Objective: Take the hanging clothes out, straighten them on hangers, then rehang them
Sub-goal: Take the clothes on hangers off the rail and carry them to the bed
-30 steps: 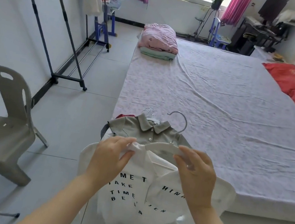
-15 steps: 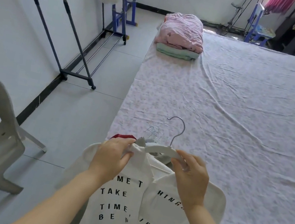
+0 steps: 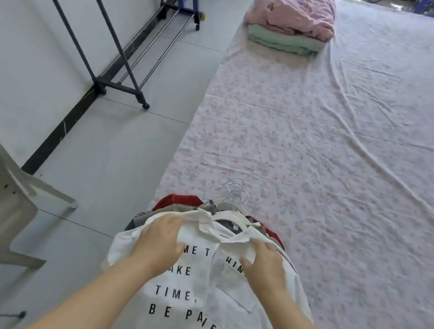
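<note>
Hands press flat on a white shirt (image 3: 203,301) with black lettering: left hand (image 3: 160,241) on one shoulder, right hand (image 3: 265,262) on the other, fingers spread, gripping nothing. It sits on a white hanger (image 3: 229,218), topping a pile of clothes (image 3: 179,204) at the bed (image 3: 355,159) edge.

White shirt (image 3: 214,303) with black lettering; floral bedsheet (image 3: 355,159).
</note>
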Demonstrator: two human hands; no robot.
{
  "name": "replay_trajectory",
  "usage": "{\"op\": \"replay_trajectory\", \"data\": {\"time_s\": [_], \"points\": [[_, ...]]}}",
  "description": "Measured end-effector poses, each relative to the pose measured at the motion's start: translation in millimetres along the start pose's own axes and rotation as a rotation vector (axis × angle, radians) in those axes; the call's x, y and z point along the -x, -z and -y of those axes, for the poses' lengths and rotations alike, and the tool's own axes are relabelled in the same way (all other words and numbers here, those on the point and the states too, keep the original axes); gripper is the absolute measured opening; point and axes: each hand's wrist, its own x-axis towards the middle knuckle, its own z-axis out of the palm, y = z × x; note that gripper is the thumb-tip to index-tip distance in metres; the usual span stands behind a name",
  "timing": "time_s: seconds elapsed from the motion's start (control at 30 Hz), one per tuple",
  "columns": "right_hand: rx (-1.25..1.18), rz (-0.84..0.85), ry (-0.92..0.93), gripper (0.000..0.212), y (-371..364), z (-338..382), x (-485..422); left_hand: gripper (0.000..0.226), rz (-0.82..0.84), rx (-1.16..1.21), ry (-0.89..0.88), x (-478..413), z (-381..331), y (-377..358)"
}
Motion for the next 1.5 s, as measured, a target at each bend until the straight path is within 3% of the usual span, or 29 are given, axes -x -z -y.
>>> {"op": "replay_trajectory", "data": {"time_s": [0.17,0.4,0.73,0.83,0.93,1.2,1.5], "points": [[0.009,0.076,-0.097,0.056,-5.6,-14.0,28.6,0.047,0.130,-0.144,-0.016,-0.4,-0.9,5.3],[0.046,0.080,-0.163,0.053,0.3,-18.9,84.8,0.043,0.230,-0.214,-0.202,8.9,-20.5,21.2],[-0.185,-0.187,-0.517,0.042,-22.1,-14.8,242.0,0.031,0.417,-0.613,-0.854,55.6,-59.0,29.8],[-0.243,-0.275,-0.696,0.047,-40.3,-11.5,316.7,0.040,0.418,-0.692,-1.050,92.8,-80.3,25.2],[-0.291,-0.355,-0.862,0.046,-68.1,-9.6,398.0,0.048,0.459,-0.723,-1.231,143.5,-101.1,11.7],[-0.555,-0.643,-1.354,0.044,-186.9,29.9,626.2,0.042,0.632,-0.792,-1.706,345.7,-135.1,-53.2],[-0.863,-0.842,-1.806,0.046,-371.5,144.4,858.4,0.045,0.802,-0.880,-2.317,660.1,-38.0,-116.2]]}}
